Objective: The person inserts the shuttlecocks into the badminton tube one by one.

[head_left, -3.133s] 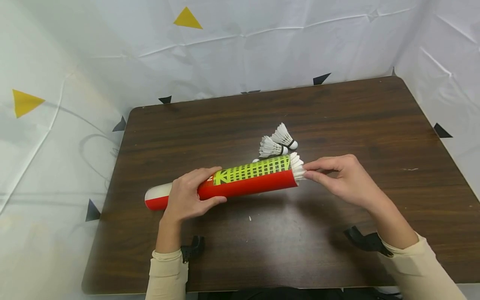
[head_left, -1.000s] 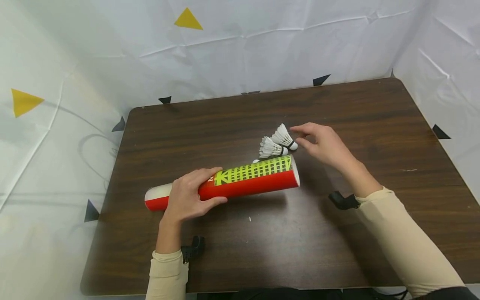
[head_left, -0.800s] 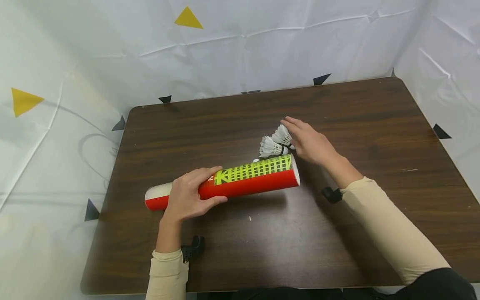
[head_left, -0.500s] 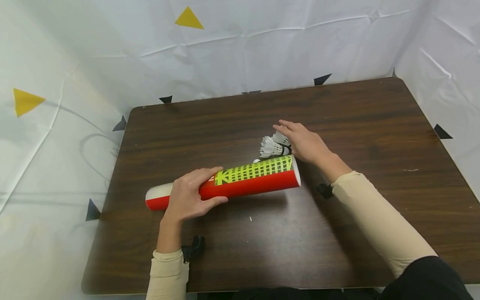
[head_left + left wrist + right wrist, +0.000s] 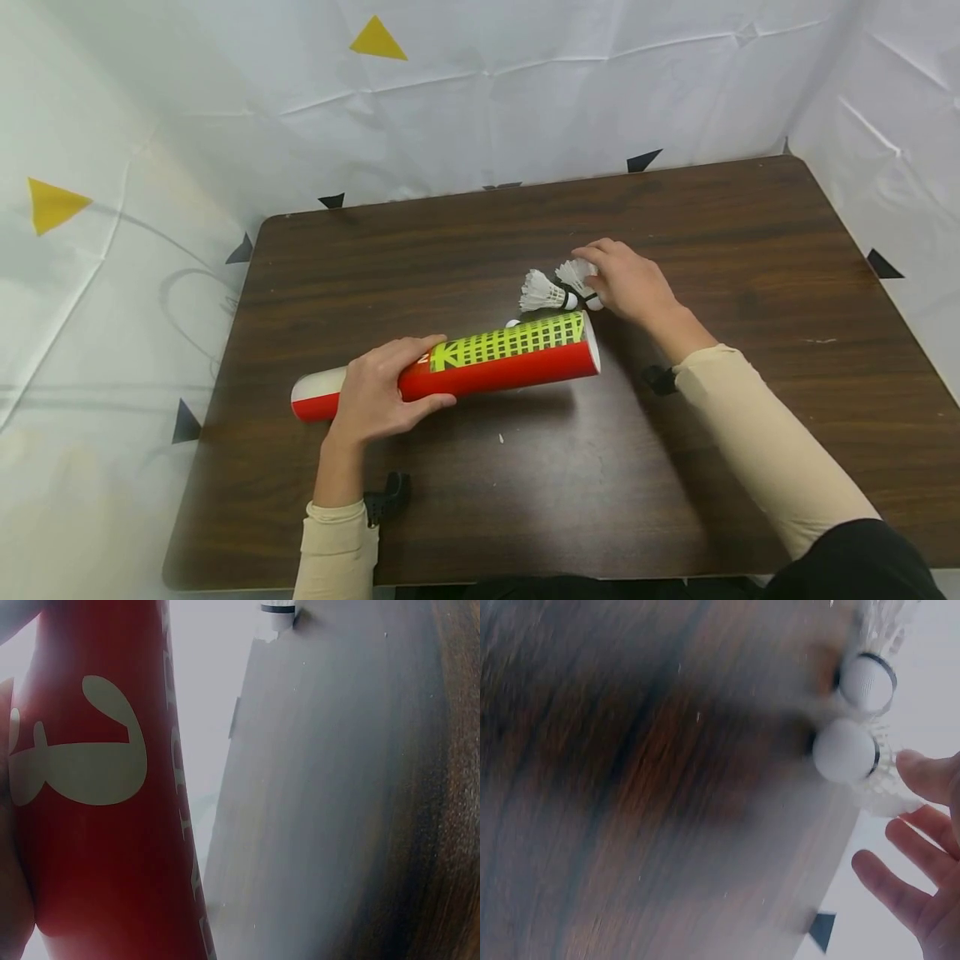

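Red, yellow-green and white shuttlecock tube (image 5: 502, 371), gripped in my left hand (image 5: 378, 387); loose shuttlecocks by my right
Tube slanted over a brown wood-grain table (image 5: 750, 483), rimmed end rightward; my right hand (image 5: 632, 282), finger and thumb on the feathers of the right shuttlecock (image 5: 572, 273); a left shuttlecock (image 5: 542, 292) just beside it, cork pointing right; a small white tip (image 5: 513, 323) behind the tube, mostly hidden; white sheeting (image 5: 525, 108) beyond
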`<state>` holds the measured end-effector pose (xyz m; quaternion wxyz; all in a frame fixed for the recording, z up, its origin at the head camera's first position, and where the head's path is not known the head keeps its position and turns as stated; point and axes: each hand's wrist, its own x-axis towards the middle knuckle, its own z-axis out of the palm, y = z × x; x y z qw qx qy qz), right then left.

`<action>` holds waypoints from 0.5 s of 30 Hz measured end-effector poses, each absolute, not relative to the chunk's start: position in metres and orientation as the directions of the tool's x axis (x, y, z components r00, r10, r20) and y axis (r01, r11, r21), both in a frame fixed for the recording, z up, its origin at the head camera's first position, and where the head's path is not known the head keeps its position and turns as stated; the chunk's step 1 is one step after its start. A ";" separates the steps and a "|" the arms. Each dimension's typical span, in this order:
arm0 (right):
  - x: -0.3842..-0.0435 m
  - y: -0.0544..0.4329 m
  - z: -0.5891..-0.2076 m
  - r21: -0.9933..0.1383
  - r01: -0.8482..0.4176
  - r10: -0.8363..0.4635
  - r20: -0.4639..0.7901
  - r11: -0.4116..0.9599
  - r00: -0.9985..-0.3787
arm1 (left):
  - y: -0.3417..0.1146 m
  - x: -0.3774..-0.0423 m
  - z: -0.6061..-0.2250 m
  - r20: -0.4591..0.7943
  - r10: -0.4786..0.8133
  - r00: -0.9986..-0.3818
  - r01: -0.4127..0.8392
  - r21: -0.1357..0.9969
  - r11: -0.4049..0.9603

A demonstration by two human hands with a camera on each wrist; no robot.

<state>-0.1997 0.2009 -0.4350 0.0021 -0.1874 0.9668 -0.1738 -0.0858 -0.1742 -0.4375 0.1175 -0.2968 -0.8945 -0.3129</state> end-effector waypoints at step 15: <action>-0.167 0.248 -0.421 -0.472 -0.109 -0.076 0.088 0.875 -0.993 | -0.171 -0.086 -0.435 0.389 0.452 -0.803 0.596 0.491 0.635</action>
